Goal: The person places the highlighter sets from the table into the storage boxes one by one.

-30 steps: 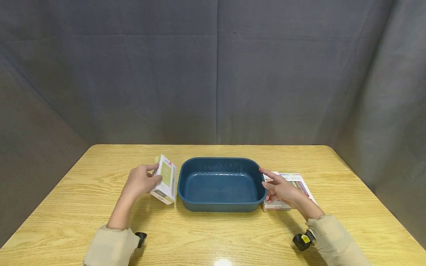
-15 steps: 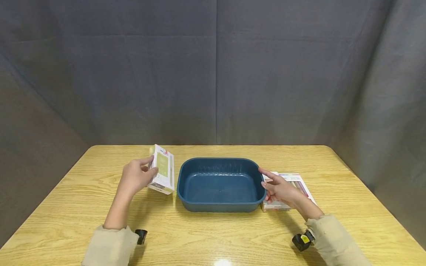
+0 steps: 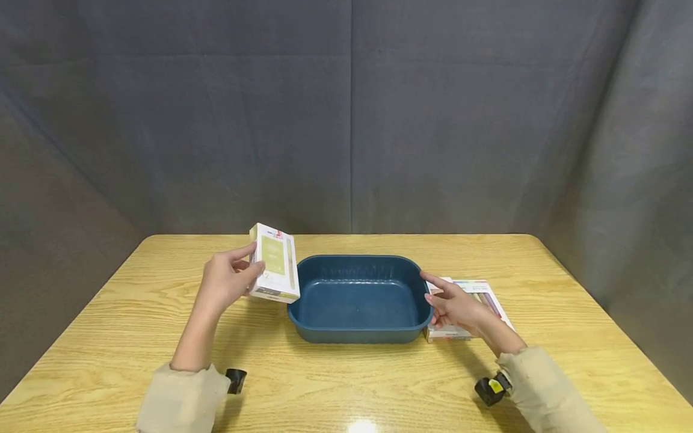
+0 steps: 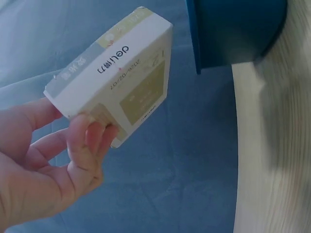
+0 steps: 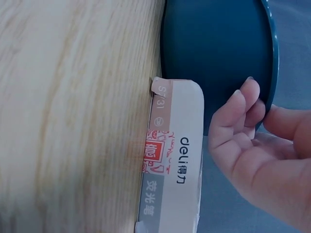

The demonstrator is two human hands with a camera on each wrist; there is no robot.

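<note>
The left hand (image 3: 224, 276) has its grip closed on one side of a white box (image 3: 275, 264), tilted above the bench (image 3: 346, 385) near the blue tub (image 3: 357, 337); the right hand (image 3: 460, 310) pinches the tub's rim. Likely a carrying step; moving inward calls for clearing that rim.

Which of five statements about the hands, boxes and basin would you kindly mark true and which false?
1. The left hand holds a white box. True.
2. The right hand touches the rim of the blue basin. True.
3. The white box lies inside the blue basin. False: it is held up off the table.
4. A second box lies beside the blue basin. True.
5. The blue basin is upside down. False: its open side faces up.
</note>
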